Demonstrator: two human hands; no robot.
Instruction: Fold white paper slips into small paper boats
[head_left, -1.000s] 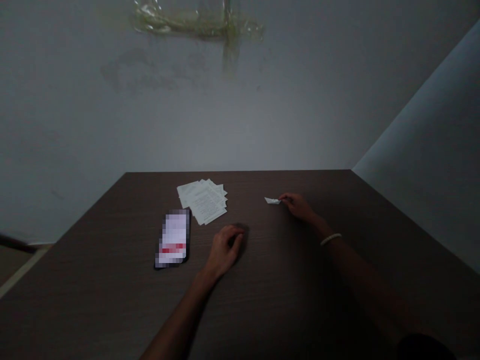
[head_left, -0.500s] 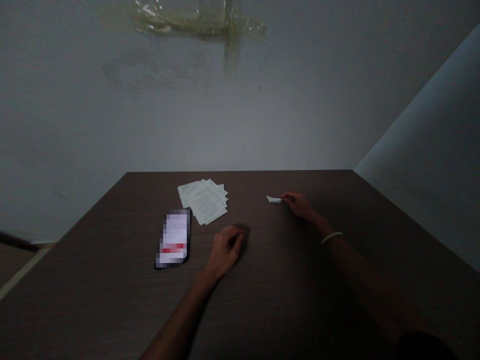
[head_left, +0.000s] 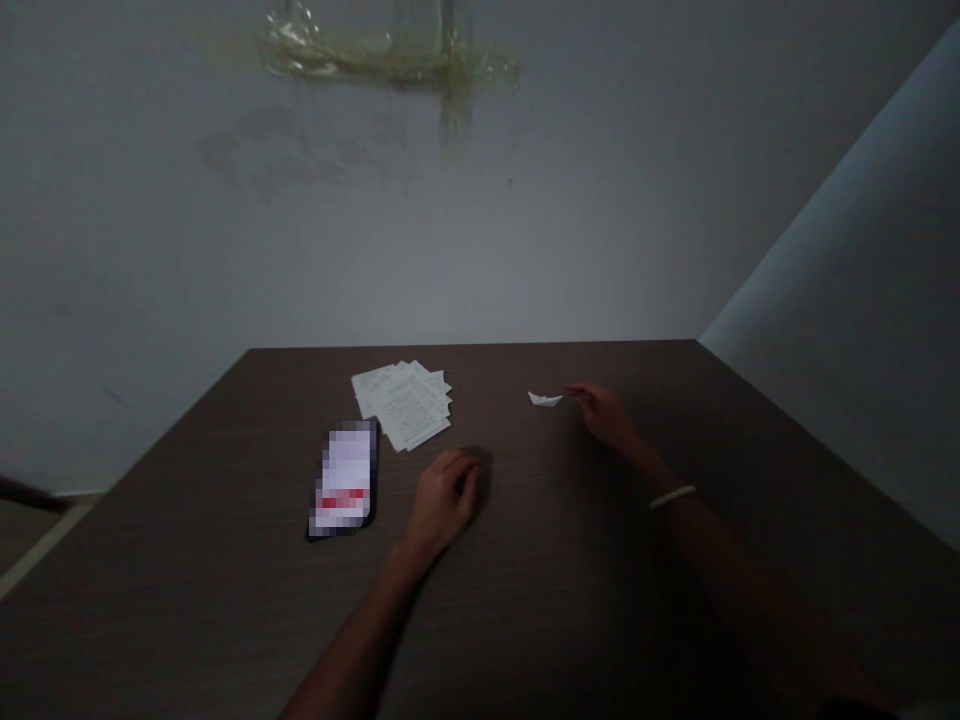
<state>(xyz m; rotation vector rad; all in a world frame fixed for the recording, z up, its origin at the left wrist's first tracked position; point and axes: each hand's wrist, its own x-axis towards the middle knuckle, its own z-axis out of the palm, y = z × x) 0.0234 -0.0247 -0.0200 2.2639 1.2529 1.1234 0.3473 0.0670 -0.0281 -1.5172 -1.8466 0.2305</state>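
A small folded white paper piece (head_left: 545, 399) lies on the dark wooden table (head_left: 570, 580), towards the far side. My right hand (head_left: 606, 416), with a pale bracelet at the wrist, rests just right of it; the fingertips point at the paper with a narrow gap between them, and the hand holds nothing. My left hand (head_left: 446, 495) lies on the table near the middle, fingers curled under in a loose fist with nothing in it. It is between the phone and the folded paper.
A fanned stack of printed white sheets (head_left: 405, 403) lies at the far left of the table. A phone (head_left: 343, 479) with a lit screen lies face up in front of them. Pale walls close the table's far and right sides; old tape (head_left: 390, 55) sticks high on the wall.
My right hand has drawn back a little from the folded paper, which it was touching before; the paper stays in place. My left hand has not moved.
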